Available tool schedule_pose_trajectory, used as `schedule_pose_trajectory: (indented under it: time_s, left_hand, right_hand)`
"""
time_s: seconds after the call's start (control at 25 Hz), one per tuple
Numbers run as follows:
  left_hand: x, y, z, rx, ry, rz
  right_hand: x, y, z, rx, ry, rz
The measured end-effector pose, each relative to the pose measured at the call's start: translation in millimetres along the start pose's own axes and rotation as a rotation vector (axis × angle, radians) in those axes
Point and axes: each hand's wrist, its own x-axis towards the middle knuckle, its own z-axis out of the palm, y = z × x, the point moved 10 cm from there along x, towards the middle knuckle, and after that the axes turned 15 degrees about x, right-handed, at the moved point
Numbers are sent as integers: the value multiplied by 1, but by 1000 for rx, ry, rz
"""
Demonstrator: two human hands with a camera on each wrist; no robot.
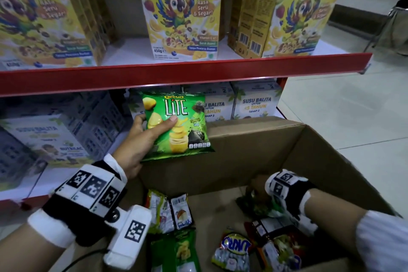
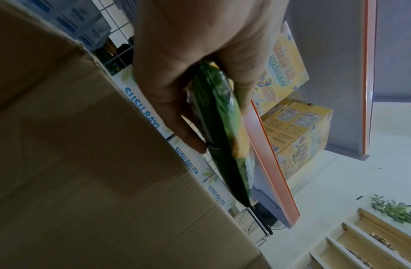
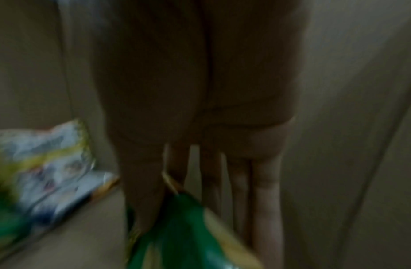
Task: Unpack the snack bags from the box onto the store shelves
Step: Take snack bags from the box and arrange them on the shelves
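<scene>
Green chip bag [image 1: 176,125] is pinched in my left hand [image 1: 141,137], up by the lower shelf [image 1: 44,174]. My right hand [image 1: 262,190] is down in the box [image 1: 320,152], fingers straight on another green bag [image 3: 186,234]. I think next I slide the held bag onto the shelf, standing up.

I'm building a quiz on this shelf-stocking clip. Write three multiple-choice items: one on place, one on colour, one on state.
1. Where is the right hand?
A on the shelf
B inside the brown cardboard box
C on the floor

2. What colour is the upper shelf's front edge?
A red
B blue
C black

3. What is the left hand doing?
A hanging idle
B pressing a box
C gripping the green Lite chip bag

Key: B, it reaches among the bags in the box; A, the strip is red; C, thumb lies across the bag's front.
</scene>
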Motion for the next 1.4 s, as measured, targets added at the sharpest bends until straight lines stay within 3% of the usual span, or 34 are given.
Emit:
schedule_pose_trajectory:
  time_s: [0.08, 0.28, 0.36, 0.48, 0.56, 0.64, 0.76, 0.8, 0.92, 1.0, 1.08, 1.2, 1.32, 1.4]
  left_hand:
    - [-3, 4, -7, 35, 8, 28]
    - [-13, 17, -19, 30, 41, 114]
    - [-16, 18, -18, 6, 45, 100]
    - [-18, 19, -23, -53, 100, 76]
    - [-20, 20, -23, -60, 90, 76]
    - [-25, 21, -16, -44, 39, 79]
    - [-32, 24, 2, -107, -76, 81]
    - [-33, 24, 8, -166, -110, 70]
    - [-38, 40, 19, -361, -231, 135]
    - [-44, 53, 22, -462, -309, 209]
    - [-41, 49, 15, -450, -236, 210]
    - [-32, 41, -3, -386, -52, 265]
    - [-28, 41, -7, -385, -37, 272]
    - [-30, 42, -4, -308, -90, 284]
  right_hand:
    - [-15, -17, -29, 138, -29, -142]
    - [-122, -63, -145, 1107, 42, -645]
    - [-148, -66, -173, 1258, 122, -735]
    - [-156, -70, -185, 1171, 255, -697]
    - [-169, -63, -200, 1160, 457, -684]
    - [-201, -64, -219, 1112, 730, -797]
    - [-268, -104, -221, 578, 1209, -995]
    - [-279, -125, -209, 352, 1293, -1023]
    - [-271, -170, -170, -73, 1308, -964]
    - [-248, -184, -145, -188, 1199, -900]
    - [-236, -190, -127, -172, 1053, -969]
    - [-240, -174, -138, 273, 1013, -1144]
    - [-226, -130, -163, 790, 1102, -980]
    - [-217, -114, -172, 937, 1062, -887]
